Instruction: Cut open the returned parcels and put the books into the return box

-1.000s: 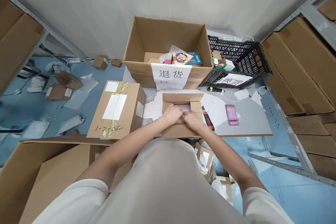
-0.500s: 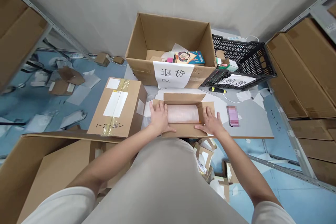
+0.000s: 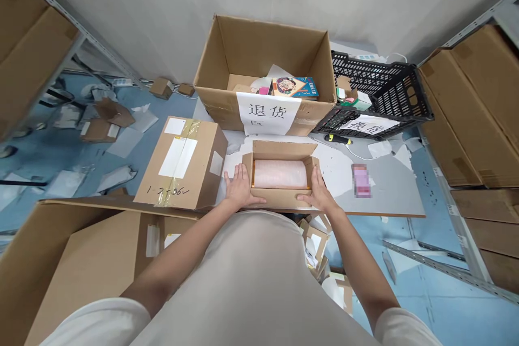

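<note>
A small cardboard box (image 3: 279, 197) stands with its top flaps up on the table in front of me. Inside lies a roll-shaped bundle in pinkish, clear wrap (image 3: 280, 174), filling most of its length. My left hand (image 3: 239, 186) grips the box's left end, fingers straight along the side and thumb across the front. At the right end, my right hand (image 3: 318, 190) presses the side the same way, its thumb on the front wall. The box is clasped between both hands. Neither hand touches the wrapped bundle.
Behind stands a large open carton (image 3: 219, 100) holding a blue book (image 3: 302, 87). Right of it is a black plastic crate (image 3: 405, 100). A taped carton (image 3: 206, 165) stands left. A yellow-black tool (image 3: 336, 139) and a blurred pink phone-shaped thing (image 3: 362, 179) lie right.
My hands have shifted from the flaps onto the box's two ends. Its side flaps, spread outward before, now stand nearly upright. My right hand has moved left.
</note>
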Tool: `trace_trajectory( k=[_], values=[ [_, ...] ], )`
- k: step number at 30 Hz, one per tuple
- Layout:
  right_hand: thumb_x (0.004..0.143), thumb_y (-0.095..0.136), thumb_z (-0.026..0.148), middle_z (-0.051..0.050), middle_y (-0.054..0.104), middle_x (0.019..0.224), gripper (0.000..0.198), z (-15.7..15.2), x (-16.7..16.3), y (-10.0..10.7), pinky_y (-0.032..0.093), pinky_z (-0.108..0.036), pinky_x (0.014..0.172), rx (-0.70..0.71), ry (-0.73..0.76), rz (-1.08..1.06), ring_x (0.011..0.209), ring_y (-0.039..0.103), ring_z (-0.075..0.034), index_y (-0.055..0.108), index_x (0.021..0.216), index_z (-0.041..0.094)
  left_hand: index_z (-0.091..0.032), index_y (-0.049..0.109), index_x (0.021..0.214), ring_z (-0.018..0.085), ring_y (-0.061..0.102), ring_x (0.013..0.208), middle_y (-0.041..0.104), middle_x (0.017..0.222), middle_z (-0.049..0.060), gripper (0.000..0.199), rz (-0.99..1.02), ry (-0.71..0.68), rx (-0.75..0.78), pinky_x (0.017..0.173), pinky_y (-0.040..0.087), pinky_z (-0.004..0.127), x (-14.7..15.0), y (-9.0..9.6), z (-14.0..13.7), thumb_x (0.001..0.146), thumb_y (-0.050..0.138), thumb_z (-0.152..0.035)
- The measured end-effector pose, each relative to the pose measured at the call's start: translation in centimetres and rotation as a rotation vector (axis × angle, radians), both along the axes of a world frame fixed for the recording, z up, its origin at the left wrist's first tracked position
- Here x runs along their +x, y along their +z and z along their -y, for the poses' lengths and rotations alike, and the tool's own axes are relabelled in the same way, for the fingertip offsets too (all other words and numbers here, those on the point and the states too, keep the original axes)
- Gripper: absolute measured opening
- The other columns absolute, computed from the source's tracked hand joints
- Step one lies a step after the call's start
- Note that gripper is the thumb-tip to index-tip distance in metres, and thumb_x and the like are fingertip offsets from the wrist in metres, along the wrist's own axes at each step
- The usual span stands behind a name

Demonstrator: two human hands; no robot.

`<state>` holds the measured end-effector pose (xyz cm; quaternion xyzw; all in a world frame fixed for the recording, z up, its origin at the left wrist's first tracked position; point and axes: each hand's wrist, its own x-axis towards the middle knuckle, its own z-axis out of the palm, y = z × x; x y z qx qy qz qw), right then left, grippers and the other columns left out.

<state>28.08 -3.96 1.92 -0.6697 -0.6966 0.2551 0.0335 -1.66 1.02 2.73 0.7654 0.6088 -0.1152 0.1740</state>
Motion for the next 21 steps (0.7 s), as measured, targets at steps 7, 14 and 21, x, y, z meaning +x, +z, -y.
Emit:
trace_trajectory(
  k=[7,14,21],
  values=[
    [0.09,0.042,0.046,-0.02,0.01,0.154,0.069,-2.6,-3.7,4.5,0.009,-0.056,0.111,0.192,0.224,0.19,0.141,0.008,-0.033,0.022,0.146,0.011,-0.004,0.012,0.146,0.04,-0.005,0.14,0.004,0.153,0.023,0.122,0.131,-0.172,0.228,0.105,-0.005,0.066,0.4,0.8,1.2,0.058,0.056,-0.076],
    [0.077,0.045,0.069,-0.011,0.02,0.153,0.088,-8.4,-4.9,1.0,0.023,-0.039,0.112,-0.618,0.39,-0.016,0.138,0.025,-0.029,0.027,0.146,0.017,-0.005,0.019,0.145,0.038,-0.002,0.141,0.013,0.152,0.02,0.115,0.173,-0.211,0.224,0.106,-0.004,0.064,1.2,-0.4,1.1,0.061,0.048,-0.078],
    [0.085,0.047,0.056,-0.013,0.046,0.14,0.063,-9.1,-5.3,0.3,0.038,-0.04,0.1,-0.43,0.602,0.187,0.122,0.049,-0.031,0.043,0.137,0.021,-0.003,0.015,0.146,0.035,0.004,0.141,0.017,0.152,0.02,0.123,0.255,-0.167,0.236,0.111,-0.001,0.057,1.0,-1.5,0.9,0.056,0.053,-0.079]
  ],
)
